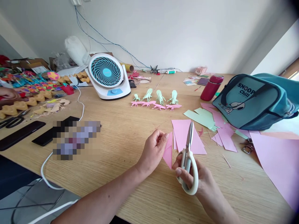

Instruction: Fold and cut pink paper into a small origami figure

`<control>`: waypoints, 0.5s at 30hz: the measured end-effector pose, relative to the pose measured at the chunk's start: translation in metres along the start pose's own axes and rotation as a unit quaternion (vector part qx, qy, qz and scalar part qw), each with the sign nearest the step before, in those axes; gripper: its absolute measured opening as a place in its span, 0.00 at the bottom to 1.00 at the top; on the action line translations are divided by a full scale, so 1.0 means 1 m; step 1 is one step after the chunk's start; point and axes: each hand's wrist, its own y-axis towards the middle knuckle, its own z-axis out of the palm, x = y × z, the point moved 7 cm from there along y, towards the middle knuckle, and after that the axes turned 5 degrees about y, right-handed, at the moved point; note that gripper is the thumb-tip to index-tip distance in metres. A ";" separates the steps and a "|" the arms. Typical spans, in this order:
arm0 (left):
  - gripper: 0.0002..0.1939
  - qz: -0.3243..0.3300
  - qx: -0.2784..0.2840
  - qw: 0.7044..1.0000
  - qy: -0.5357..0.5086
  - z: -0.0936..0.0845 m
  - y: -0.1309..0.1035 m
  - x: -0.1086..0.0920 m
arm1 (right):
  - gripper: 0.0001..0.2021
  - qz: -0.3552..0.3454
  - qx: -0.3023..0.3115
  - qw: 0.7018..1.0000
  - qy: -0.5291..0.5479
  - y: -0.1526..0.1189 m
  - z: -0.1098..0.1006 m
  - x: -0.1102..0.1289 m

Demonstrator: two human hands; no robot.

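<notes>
Between the thumb and fingers of my left hand [155,149] is a folded piece of pink paper [167,154], its lower corner pointing down. My right hand [196,179] is wrapped around a pair of white-handled scissors [189,155], with the blades together and pointing up and away. The right fingertips come close to the pink paper's lower corner; I cannot tell if they touch it. Just beyond the hands, pink paper sheets [189,137] lie flat on the wooden table [121,177], partly behind the scissors.
Several pink folded paper insects [159,106] and green ones [160,97] stand mid-table. A fan [107,73] is behind them. Paper scraps [224,137], a red bottle [211,88] and a teal bag [252,102] lie right. At far left, another person's hand [8,93] and phones [22,135] show.
</notes>
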 end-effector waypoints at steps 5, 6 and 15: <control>0.15 0.008 0.026 1.000 -0.004 0.012 -0.007 0.001 | 0.22 0.002 -0.016 1.000 0.017 0.002 -0.001 -0.003; 0.15 0.006 0.029 1.000 -0.010 0.013 -0.008 0.002 | 0.22 0.003 -0.022 1.000 0.020 0.002 -0.002 -0.003; 0.15 0.005 0.026 0.998 -0.054 0.019 -0.014 0.006 | 0.23 -0.016 -0.045 0.998 0.050 -0.002 0.006 0.005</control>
